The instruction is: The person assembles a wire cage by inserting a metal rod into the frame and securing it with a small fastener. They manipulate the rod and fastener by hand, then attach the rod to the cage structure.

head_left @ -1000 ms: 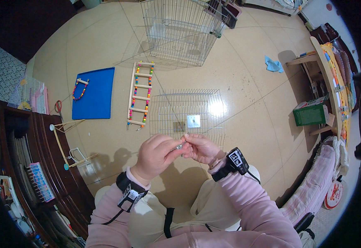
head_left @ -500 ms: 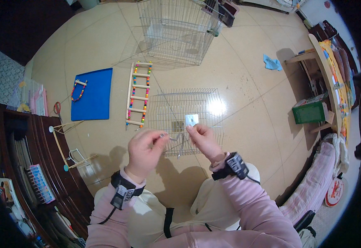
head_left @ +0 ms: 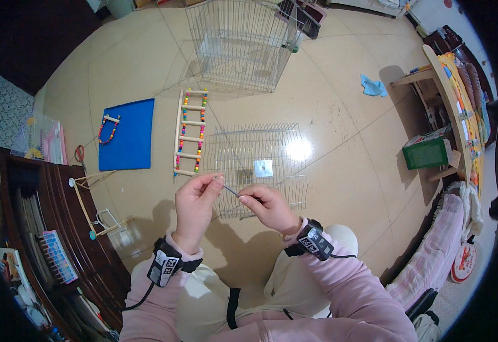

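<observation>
My left hand [head_left: 196,196] pinches one end of a thin grey metal rod [head_left: 230,190] between thumb and fingers. My right hand [head_left: 269,208] is closed on the rod's other end, lower and to the right. Both hands are above the near part of a flat wire grid panel [head_left: 286,142] lying on the floor. A small square metal plate [head_left: 263,167] with a hole in its middle shows at the panel, just beyond my hands. The fingers cover the rod's two ends, so their shape is hidden.
A wooden ladder with coloured beads [head_left: 193,123] lies left of the panel, beside a blue tray [head_left: 132,145] bearing a beaded swing [head_left: 112,119]. A wire cage [head_left: 237,51] stands at the far side. Wooden perch frames [head_left: 83,199] lean by the left cabinet; a blue cloth [head_left: 373,86] lies right.
My right hand has moved down and left from beside the metal plate and now grips the rod's other end. The rod stretches between both hands. My left hand has shifted slightly.
</observation>
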The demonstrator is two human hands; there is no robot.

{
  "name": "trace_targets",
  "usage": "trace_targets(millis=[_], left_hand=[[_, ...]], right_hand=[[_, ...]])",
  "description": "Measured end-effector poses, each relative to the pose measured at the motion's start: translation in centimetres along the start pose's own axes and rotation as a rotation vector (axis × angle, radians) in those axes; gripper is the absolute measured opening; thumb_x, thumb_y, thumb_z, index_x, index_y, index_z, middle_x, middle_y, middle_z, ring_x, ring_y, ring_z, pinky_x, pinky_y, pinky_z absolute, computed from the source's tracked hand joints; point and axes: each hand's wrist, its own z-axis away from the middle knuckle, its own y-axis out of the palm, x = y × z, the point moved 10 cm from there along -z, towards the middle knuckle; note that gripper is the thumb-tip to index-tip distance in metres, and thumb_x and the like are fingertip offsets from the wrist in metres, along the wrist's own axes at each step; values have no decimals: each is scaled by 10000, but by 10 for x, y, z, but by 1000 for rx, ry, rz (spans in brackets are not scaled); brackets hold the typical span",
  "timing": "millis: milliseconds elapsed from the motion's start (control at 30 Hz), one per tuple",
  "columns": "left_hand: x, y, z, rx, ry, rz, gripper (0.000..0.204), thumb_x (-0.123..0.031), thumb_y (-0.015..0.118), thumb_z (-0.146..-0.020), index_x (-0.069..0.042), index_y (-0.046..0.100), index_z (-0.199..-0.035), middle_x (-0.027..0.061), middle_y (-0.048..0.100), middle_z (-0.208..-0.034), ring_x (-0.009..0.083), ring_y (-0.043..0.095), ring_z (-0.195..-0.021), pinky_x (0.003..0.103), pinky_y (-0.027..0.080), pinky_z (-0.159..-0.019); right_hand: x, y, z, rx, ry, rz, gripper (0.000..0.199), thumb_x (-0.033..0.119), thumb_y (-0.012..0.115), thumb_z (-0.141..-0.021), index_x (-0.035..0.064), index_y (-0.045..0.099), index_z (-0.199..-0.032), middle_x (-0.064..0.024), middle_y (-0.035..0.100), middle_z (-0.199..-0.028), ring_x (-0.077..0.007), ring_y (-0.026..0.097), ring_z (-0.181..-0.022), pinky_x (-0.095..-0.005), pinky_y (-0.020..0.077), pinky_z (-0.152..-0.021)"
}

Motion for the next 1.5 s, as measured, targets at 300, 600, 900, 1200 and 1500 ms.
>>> trace_targets(millis=[300, 600, 900, 1200, 1500], left_hand=[[-8, 12, 2, 123, 16, -33, 198, -135, 537, -870, 47, 604, -906, 72, 622, -822, 105, 568, -738, 228, 469, -671], [6, 13, 0, 140, -78, 53, 215, -156, 507, -886, 36, 601, -906, 74, 623, -819, 122, 581, -748, 253, 477, -686], [-8, 40, 13, 453, -87, 429, 271, -152, 419, -921, 69, 529, -1032, 148, 594, -966, 215, 580, -908, 319, 460, -825], [-9, 30, 13, 350, 16, 385, 254, -149, 430, -918, 66, 550, -978, 137, 606, -927, 201, 591, -855, 318, 474, -790], [7, 8, 0, 160, 8, -120, 175, -79, 533, -860, 33, 585, -984, 63, 620, -850, 93, 567, -740, 219, 459, -673]], right_hand=[[8, 1, -1, 49, 2, 106, 206, 196, 604, -822, 18, 585, -718, -39, 492, -557, -125, 444, -500, -271, 366, -457], [-9, 15, 0, 213, 173, -144, 285, 244, 553, -862, 28, 568, -676, 21, 462, -535, -64, 389, -484, -236, 323, -439], [-15, 50, 28, 602, 508, -817, 374, 344, 483, -890, 70, 501, -636, 43, 395, -531, -49, 324, -451, -205, 238, -406], [-8, 30, 15, 423, 332, -431, 328, 311, 500, -887, 53, 559, -693, 61, 445, -568, -45, 390, -496, -219, 317, -447], [0, 1, 1, 170, 22, 165, 253, 258, 564, -846, 46, 582, -709, -54, 456, -528, -120, 417, -484, -272, 366, -469]])
